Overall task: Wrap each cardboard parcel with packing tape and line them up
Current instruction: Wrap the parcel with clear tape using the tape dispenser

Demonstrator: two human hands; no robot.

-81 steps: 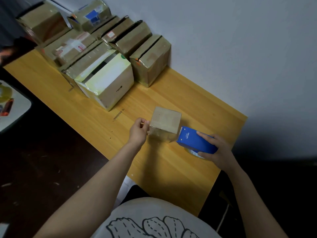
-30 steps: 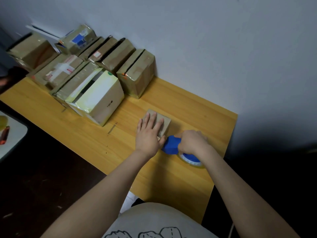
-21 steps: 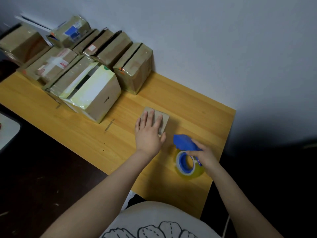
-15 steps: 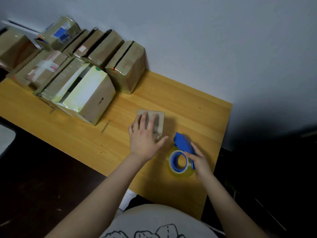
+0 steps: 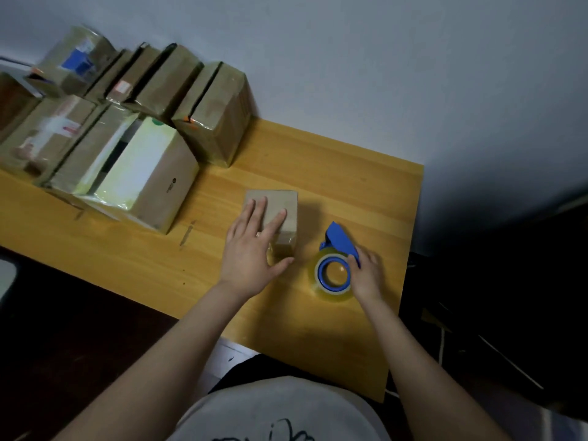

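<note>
Mid-frame, the left hand (image 5: 251,254) presses the parcel (image 5: 288,202) with flat, spread fingers (image 5: 260,214) and should rub the tape (image 5: 284,249) down firmly, while the right hand (image 5: 367,275), fingers curled round the dispenser (image 5: 339,240), rests it on the desk (image 5: 350,173).

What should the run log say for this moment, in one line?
left hand: flat on small parcel | right hand: holds tape dispenser on table, apart from parcel | wrapped parcels: grouped by wall

parcel stack (image 5: 152,186) blocks left, open tabletop (image 5: 350,176) far right
</note>
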